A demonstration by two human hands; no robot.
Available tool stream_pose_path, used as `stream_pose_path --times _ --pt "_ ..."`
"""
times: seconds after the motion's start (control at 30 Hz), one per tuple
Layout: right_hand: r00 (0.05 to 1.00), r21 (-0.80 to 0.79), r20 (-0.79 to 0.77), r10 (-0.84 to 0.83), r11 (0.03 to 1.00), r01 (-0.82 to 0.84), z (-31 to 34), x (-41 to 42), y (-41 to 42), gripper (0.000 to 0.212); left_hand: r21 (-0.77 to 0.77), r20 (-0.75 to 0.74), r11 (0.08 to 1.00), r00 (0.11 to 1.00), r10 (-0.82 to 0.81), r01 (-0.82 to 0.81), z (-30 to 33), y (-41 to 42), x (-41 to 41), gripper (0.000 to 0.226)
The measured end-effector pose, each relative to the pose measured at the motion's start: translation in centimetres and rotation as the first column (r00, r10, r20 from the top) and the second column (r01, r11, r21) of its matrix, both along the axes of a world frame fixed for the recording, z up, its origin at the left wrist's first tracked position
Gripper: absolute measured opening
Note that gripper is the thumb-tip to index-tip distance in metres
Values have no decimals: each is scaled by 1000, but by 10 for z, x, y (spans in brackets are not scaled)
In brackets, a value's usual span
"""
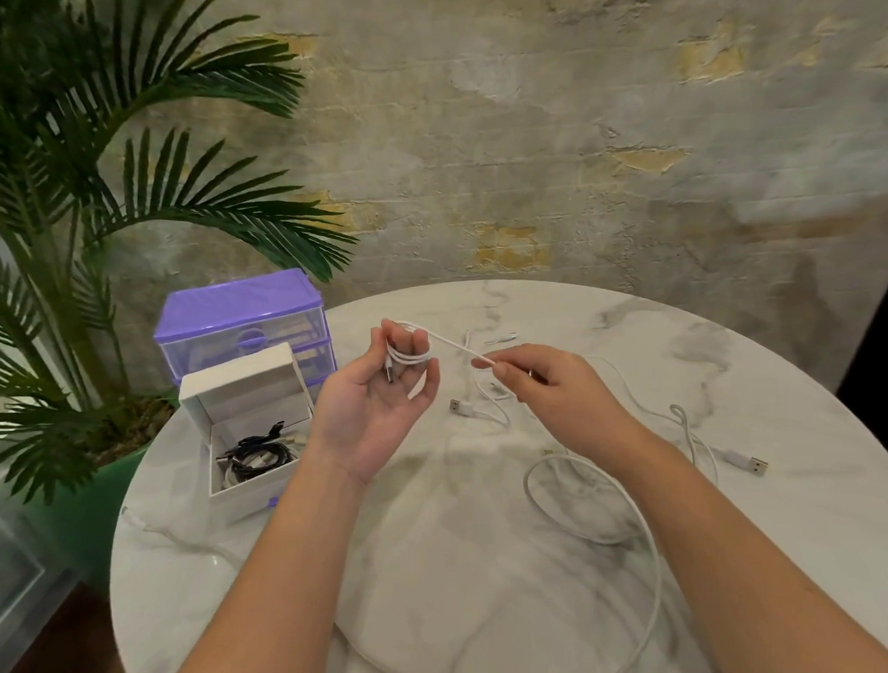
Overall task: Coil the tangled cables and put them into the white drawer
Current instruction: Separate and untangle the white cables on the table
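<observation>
Now | two hands: left [383, 391] wrapped in one white cable [447, 344], right [547, 382] pinching it | table [741, 351] cables: perhaps three

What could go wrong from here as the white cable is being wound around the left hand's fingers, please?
1. The white cable runs taut from the left hand to the right hand; its free tail crosses another cable on the table and may snag it.
2. The few loops could slip off the fingers before reaching the white drawer.

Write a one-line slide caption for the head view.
Left hand holds a coiled white cable while right hand pinches its free end, beside the open white drawer.
</observation>
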State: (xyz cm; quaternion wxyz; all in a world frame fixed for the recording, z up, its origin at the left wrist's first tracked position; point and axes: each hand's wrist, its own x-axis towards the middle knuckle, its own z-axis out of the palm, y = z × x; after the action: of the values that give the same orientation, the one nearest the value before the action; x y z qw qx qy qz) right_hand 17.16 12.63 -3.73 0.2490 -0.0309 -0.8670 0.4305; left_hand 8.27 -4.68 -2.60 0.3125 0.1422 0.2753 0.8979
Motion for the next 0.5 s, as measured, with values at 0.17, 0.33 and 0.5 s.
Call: stream_pose_path --times 0.17,0.33,0.5 --pt "994 -64 21 103 993 -102 3 4 0 43 -122 -79 992 997 10 -20 -4 0 -5 37" --pt "997 18 28 78 997 -78 -1 1 -2 41 -170 -146 985 989 -15 -10 -5 4 5 23" --pt "994 -120 -8 106 987 -107 0 -1 -2 53 -223 -231 975 972 -46 -7 -6 7 8 23"
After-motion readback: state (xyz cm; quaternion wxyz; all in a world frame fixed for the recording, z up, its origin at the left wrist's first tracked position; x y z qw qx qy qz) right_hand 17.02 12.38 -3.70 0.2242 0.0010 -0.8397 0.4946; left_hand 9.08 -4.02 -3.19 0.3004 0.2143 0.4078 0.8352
